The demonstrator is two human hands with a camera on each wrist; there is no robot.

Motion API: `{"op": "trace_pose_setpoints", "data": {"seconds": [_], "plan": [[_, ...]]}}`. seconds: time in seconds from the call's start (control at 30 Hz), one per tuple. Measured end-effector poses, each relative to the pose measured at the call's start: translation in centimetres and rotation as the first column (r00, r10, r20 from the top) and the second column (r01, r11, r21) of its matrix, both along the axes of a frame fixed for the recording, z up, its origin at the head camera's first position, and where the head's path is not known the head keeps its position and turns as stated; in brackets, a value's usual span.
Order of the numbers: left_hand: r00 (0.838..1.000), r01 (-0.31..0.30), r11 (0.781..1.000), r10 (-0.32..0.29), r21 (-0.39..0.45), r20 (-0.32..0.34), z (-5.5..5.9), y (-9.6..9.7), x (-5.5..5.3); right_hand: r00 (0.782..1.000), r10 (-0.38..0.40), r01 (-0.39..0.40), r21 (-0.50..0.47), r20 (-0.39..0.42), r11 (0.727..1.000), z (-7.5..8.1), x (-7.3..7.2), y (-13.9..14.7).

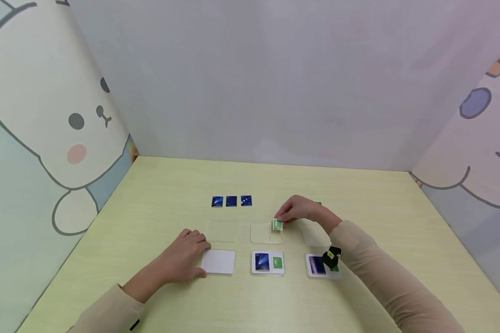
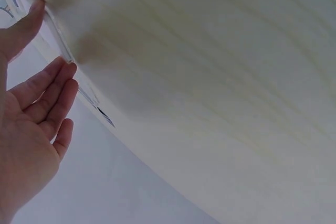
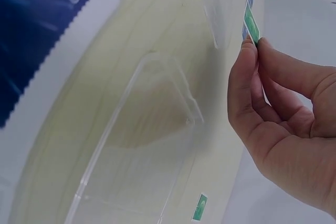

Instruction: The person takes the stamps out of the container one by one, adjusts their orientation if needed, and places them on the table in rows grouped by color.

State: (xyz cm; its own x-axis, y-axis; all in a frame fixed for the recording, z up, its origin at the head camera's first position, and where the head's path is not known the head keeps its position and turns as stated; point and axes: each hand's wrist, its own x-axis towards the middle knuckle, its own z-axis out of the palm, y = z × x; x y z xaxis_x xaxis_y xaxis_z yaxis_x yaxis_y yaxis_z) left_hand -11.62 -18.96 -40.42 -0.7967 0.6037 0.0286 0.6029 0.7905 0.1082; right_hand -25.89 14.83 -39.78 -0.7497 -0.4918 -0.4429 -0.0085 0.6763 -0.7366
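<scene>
My right hand (image 1: 300, 209) pinches a small green stamp (image 1: 277, 225) between thumb and fingertips. The stamp stands tilted over the right end of the middle clear plastic case (image 1: 260, 234); whether it touches the case I cannot tell. In the right wrist view the green stamp (image 3: 251, 23) shows above the fingertips. My left hand (image 1: 185, 256) rests at the left edge of a blank white case (image 1: 218, 262), its thumb and fingertips touching that edge. In the left wrist view the left hand (image 2: 39, 108) has fairly straight fingers at the case's rim.
Several blue stamps (image 1: 231, 201) lie in a row at the back. A white case with blue and green stamps (image 1: 268, 263) stands in the middle, another (image 1: 318, 266) partly under the right wrist. A clear case (image 1: 222, 231) lies left; another green stamp (image 1: 318, 203) lies behind the right hand.
</scene>
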Motion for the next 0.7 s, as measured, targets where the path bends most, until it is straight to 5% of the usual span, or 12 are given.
{"op": "trace_pose_setpoints", "data": {"seconds": [0.7], "plan": [[1.0,-0.015,1.0,0.015,-0.004,0.023,-0.1,0.1,-0.1,0.999,-0.024,0.024,0.011,-0.026,1.0,0.1,-1.4,1.2]]}}
